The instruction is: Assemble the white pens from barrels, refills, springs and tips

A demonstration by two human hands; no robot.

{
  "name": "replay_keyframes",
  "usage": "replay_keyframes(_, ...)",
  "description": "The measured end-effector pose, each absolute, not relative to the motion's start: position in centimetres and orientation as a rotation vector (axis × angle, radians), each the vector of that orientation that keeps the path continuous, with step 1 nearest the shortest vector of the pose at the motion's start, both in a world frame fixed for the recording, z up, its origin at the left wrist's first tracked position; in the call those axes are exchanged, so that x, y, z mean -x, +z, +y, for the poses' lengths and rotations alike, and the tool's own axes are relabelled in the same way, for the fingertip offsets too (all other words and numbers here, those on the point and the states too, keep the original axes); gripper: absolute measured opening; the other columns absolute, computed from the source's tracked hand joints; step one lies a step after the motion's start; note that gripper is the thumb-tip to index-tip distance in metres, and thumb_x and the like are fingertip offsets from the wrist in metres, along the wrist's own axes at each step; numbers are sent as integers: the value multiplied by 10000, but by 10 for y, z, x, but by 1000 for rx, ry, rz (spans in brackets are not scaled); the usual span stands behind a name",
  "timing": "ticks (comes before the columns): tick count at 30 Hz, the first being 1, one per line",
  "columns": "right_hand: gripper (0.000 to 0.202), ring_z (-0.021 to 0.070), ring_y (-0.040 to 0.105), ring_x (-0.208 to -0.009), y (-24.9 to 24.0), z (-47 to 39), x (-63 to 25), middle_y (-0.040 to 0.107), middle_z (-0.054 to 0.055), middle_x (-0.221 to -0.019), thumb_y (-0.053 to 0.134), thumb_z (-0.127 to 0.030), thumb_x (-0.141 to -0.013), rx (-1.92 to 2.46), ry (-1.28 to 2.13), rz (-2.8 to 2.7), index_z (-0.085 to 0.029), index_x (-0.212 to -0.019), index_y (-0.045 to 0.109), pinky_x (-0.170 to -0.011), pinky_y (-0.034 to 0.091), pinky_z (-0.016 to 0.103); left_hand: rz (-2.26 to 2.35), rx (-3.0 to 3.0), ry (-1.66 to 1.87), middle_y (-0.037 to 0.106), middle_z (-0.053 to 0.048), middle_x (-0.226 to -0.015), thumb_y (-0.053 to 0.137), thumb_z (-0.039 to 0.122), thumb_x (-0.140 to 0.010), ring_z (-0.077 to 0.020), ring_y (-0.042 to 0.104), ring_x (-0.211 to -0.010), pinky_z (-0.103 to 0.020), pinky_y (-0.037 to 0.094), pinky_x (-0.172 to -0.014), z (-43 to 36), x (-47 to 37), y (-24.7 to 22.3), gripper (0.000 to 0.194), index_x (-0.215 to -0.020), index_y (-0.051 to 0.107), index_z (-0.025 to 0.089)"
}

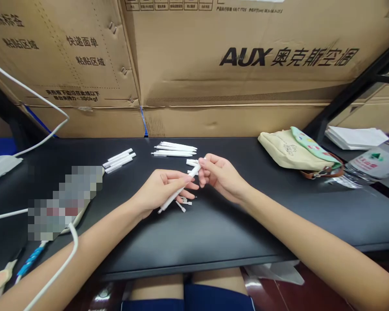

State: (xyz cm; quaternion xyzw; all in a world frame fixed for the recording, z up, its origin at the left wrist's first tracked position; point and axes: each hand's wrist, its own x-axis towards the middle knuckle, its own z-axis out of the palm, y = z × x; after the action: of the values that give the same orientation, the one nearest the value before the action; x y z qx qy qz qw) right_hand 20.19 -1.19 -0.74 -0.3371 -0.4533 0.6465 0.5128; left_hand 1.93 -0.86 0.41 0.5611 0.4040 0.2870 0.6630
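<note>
My left hand (162, 189) grips a white pen (178, 193) by its barrel, tip pointing down to the left, just above the black table (214, 229). My right hand (218, 175) pinches the pen's upper end with its fingertips. Small white pen parts (184, 203) lie on the table under my left hand's fingers. Two more white pieces (191, 163) lie just behind the hands. A row of whole white pens (175, 149) rests further back, and another group of white pen pieces (119, 160) lies to the left.
Large cardboard boxes (233, 65) wall off the back of the table. A cream pouch (294, 151) with a brown strap sits at the right, beside a plastic bag (372, 164) and folded white paper (356, 137). White cables (35, 112) and a blurred object (63, 201) lie at the left.
</note>
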Motion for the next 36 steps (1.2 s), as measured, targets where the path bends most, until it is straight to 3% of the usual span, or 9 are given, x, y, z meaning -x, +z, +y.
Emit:
replay_keyframes(4, 345, 78, 570, -543, -3, -12, -204, 655, -21, -748, 699, -369, -747, 777, 1683, -1109, -214, -1040, 602, -542, 504, 222, 928, -1257, 677, 730, -122, -917, 689, 419, -751, -138, 662, -623, -200, 513, -513, -7, -18, 7, 339, -940, 723, 139)
replay_keyframes(8, 210, 44, 488, -470, -2, -12, -205, 575, -56, -604, 713, -342, -736, 814, 1597, -1129, -172, -831, 634, -488, 455, 182, 924, -1323, 628, 732, -110, -891, 675, 389, -764, -129, 649, -590, -183, 470, -469, -9, -19, 10, 298, -903, 717, 129)
replay_keyframes(13, 330, 52, 484, -440, -8, -17, -195, 550, -54, -518, 744, -361, -699, 941, 1414, -1058, -170, -593, 496, -470, 436, 191, 1059, -1812, 803, 731, -76, -831, 623, 369, -795, -165, 651, -623, -240, 477, -553, -14, -20, 0, 273, -943, 715, 158)
replay_keyframes(16, 366, 52, 481, -430, -11, -21, -188, 533, -55, -492, 750, -373, -689, 967, 1339, -965, -172, -565, 471, -463, 435, 190, 1222, -2305, 966, 728, -73, -817, 563, 350, -832, -182, 645, -680, -279, 470, -685, -15, -19, -6, 250, -941, 727, 196)
replay_keyframes(20, 356, 57, 502, -459, -11, -23, -185, 546, -51, -519, 755, -377, -680, 927, 1342, -879, -175, -581, 479, -463, 442, 183, 1306, -2481, 954, 727, -78, -810, 524, 352, -856, -184, 645, -704, -286, 455, -720, -13, -19, -5, 260, -893, 730, 197)
replay_keyframes(23, 265, 80, 554, -555, -8, -22, -187, 622, -24, -671, 741, -387, -685, 842, 1490, -913, -191, -793, 600, -479, 458, 191, 1209, -2189, 1011, 723, -60, -783, 579, 392, -827, -163, 644, -658, -258, 474, -662, -8, -18, -3, 274, -914, 709, 168)
replay_keyframes(26, 311, 72, 531, -565, -8, -20, -190, 618, -30, -709, 736, -341, -690, 817, 1527, -980, -201, -950, 639, -484, 451, 192, 1051, -1822, 867, 724, -79, -817, 615, 420, -794, -148, 644, -596, -215, 450, -512, -3, -16, -1, 319, -901, 690, 129)
replay_keyframes(30, 247, 47, 467, -489, -11, -19, -191, 586, -42, -627, 737, -334, -690, 873, 1417, -1028, -166, -858, 668, -478, 428, 192, 1003, -1729, 792, 725, -82, -801, 638, 420, -770, -135, 628, -551, -195, 412, -452, -4, -13, 0, 316, -876, 698, 128)
replay_keyframes(36, 243, 53, 480, -452, -12, -22, -184, 609, -19, -588, 764, -353, -655, 962, 1358, -950, -153, -692, 630, -454, 420, 198, 1167, -2367, 1045, 727, -47, -774, 577, 372, -821, -154, 631, -654, -248, 452, -659, -10, -10, -7, 231, -869, 730, 205)
